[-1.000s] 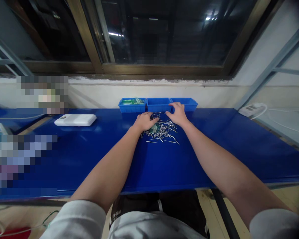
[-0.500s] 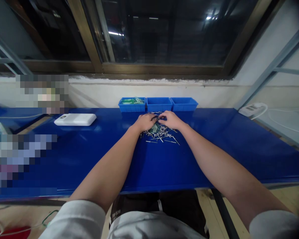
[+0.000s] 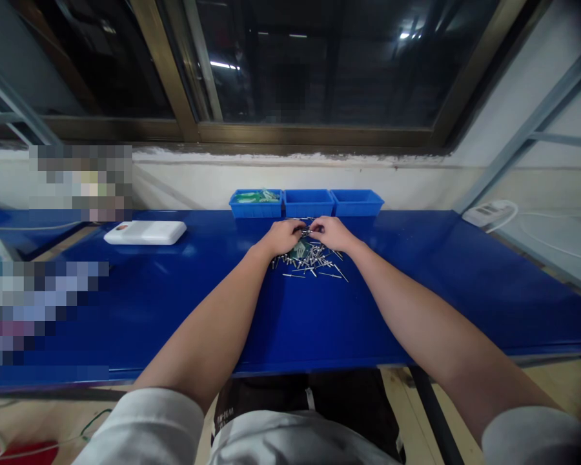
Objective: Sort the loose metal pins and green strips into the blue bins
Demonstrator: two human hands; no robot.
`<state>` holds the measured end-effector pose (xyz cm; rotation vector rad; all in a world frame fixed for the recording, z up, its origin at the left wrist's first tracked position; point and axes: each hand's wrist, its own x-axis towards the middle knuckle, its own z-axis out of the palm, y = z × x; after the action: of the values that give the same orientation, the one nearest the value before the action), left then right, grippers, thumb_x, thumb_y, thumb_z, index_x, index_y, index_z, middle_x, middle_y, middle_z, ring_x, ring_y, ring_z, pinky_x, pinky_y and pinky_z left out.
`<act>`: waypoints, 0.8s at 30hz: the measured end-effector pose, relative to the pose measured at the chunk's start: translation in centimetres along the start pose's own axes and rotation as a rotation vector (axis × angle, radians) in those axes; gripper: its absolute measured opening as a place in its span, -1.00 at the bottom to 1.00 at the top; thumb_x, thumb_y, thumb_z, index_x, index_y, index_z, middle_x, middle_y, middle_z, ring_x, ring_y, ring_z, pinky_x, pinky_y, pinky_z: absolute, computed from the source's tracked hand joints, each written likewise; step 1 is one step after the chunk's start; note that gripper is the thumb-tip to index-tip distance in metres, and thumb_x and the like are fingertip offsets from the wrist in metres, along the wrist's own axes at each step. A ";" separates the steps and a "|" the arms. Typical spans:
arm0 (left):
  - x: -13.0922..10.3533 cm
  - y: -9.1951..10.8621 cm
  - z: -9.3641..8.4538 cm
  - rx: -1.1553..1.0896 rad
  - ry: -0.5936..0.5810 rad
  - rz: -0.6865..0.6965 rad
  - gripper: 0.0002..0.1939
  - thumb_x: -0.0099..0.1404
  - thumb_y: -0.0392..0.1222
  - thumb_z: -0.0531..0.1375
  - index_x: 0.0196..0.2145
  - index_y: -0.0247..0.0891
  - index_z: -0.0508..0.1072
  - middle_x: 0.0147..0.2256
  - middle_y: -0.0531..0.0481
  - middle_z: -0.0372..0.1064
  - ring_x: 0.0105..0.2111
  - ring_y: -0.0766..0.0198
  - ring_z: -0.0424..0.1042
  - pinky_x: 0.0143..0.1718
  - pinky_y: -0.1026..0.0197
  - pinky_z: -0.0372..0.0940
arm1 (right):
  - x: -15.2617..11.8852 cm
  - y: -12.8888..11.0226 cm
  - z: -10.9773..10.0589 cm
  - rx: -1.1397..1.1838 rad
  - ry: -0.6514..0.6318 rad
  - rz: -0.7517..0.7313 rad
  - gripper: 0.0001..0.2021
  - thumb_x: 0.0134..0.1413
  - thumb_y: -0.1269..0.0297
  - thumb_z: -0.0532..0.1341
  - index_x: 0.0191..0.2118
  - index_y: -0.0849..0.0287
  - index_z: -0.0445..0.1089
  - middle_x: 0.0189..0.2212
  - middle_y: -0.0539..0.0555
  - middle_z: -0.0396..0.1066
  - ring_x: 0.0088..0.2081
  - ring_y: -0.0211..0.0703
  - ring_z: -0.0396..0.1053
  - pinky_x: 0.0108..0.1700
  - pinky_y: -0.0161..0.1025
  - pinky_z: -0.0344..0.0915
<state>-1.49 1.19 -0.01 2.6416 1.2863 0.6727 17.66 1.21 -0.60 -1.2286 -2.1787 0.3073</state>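
A loose pile of silvery blind rivets (image 3: 314, 258) lies on the blue table, with a small clear and greenish plastic bag (image 3: 300, 248) among them. My left hand (image 3: 285, 237) rests at the left back of the pile, fingers curled in, a few rivets showing at its fingertips. Opposite it, my right hand (image 3: 332, 232) has its fingers bent and pinched together just above the rivets. What the right fingertips hold, if anything, is too small to make out. The two hands are close but apart.
Three blue bins stand in a row behind the pile: the left bin (image 3: 256, 210) holds green-and-clear bags, and the middle bin (image 3: 308, 205) and right bin (image 3: 357, 205) show no contents. A white power bank (image 3: 148, 233) lies left; a white power strip (image 3: 489, 212) sits far right.
My right fingers have curled in and drawn slightly back from the left fingertips. The left hand has barely shifted, and the pile looks much the same.
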 end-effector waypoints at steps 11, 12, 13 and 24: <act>-0.1 0.5 -0.5 -0.069 0.161 0.057 -0.62 0.27 -0.18 0.09 0.03 -0.29 0.37 -0.03 -0.12 0.41 -0.03 0.16 0.38 0.06 0.09 0.25 | 0.0 -0.4 -0.4 0.176 0.204 0.023 -0.82 0.06 0.29 0.16 -0.25 0.22 0.45 -0.39 0.06 0.48 -0.36 -0.20 0.36 -0.25 -0.26 0.23; -0.1 0.6 -0.6 -0.071 0.179 0.075 -0.63 0.26 -0.18 0.10 0.02 -0.29 0.37 -0.04 -0.12 0.41 -0.04 0.16 0.39 0.05 0.09 0.26 | 0.0 -0.5 -0.4 0.170 0.192 0.014 -0.82 0.06 0.29 0.16 -0.26 0.22 0.45 -0.38 0.07 0.49 -0.36 -0.19 0.37 -0.25 -0.26 0.23; -0.1 0.7 -0.7 -0.071 0.191 0.091 -0.65 0.26 -0.19 0.11 0.00 -0.29 0.39 -0.06 -0.12 0.42 -0.05 0.17 0.40 0.03 0.10 0.27 | 0.0 -0.7 -0.5 0.160 0.175 0.004 -0.82 0.07 0.29 0.15 -0.28 0.22 0.46 -0.37 0.07 0.49 -0.35 -0.19 0.37 -0.25 -0.26 0.22; 0.1 0.7 -0.6 -0.072 0.231 0.149 -0.80 0.27 -0.22 0.12 -0.19 -0.25 0.48 -0.22 -0.06 0.49 -0.23 0.23 0.45 -0.13 0.18 0.31 | 0.0 -1.8 -1.0 0.054 0.058 -0.020 -0.65 0.19 0.19 0.03 -0.55 0.21 0.36 -0.62 0.01 0.36 -0.51 -0.26 0.28 -0.39 -0.30 0.12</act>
<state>-1.21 0.77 0.77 2.6821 1.0986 1.0520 16.97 0.16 1.05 -1.1717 -2.1183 0.3165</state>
